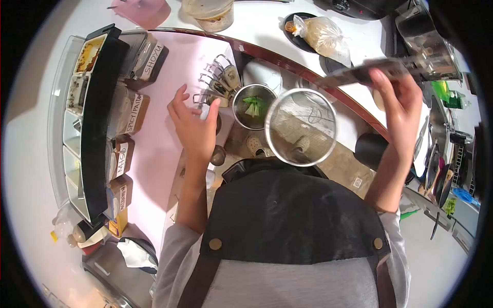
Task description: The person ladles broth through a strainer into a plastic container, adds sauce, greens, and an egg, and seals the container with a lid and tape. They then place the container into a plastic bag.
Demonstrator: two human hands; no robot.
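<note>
My right hand (398, 97) is closed around the end of a dark, flat object (354, 76), blurred by motion. My left hand (195, 120) is spread above the edge of the pink counter, near the wire handles of several noodle baskets (223, 82). Between my hands, a round mesh strainer (301, 127) lies beside a metal pot (254, 107). Green leafy vegetables (253, 106) are inside the pot. A small dark round thing (217, 155) is below my left hand.
Labelled containers (127, 110) line the left side by a black-edged topping tray (100, 123). A tied plastic bag (323, 37) rests on the white counter at the top. A lidded tub (209, 13) stands there too. Utensils (440, 177) are at the right.
</note>
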